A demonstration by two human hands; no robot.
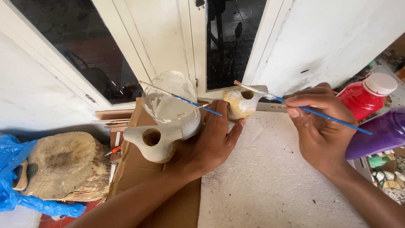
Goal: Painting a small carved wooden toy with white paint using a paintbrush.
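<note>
Left hand [217, 139] grips a clay piece [239, 103] — right hand [318, 122] pinches a paintbrush [303, 109], seemingly touching it.

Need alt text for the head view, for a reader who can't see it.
The right hand touches a blue-handled brush to a small tan clay piece held by the left hand. A plastic tub of white paint and another clay piece sit beside them.

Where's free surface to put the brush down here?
Bare white tabletop lies between the left hand and right hand, toward the near edge. Cardboard below the left forearm is also free. Crowded: the paint jar and clay piece at left, the red bottle and purple bottle at right.
</note>
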